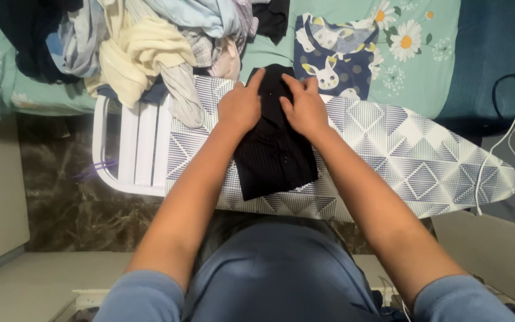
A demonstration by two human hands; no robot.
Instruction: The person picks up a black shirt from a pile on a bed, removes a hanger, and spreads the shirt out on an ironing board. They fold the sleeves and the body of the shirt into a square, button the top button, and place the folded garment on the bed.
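Observation:
A folded black garment (272, 155) lies across the ironing board (412, 161), which has a blue and white geometric cover. My left hand (241, 106) rests flat on the garment's upper left part, fingers pointing away from me. My right hand (305, 107) presses on its upper right part, fingers spread over the cloth. Both hands lie on the fabric and sit close together near the garment's far end.
A heap of mixed clothes (150, 42) lies on the bed behind the board's left end. A folded navy rabbit-print garment (335, 56) sits on the green floral sheet (412, 65). A white cable (496, 155) hangs at right. The white iron rest (132, 149) projects left.

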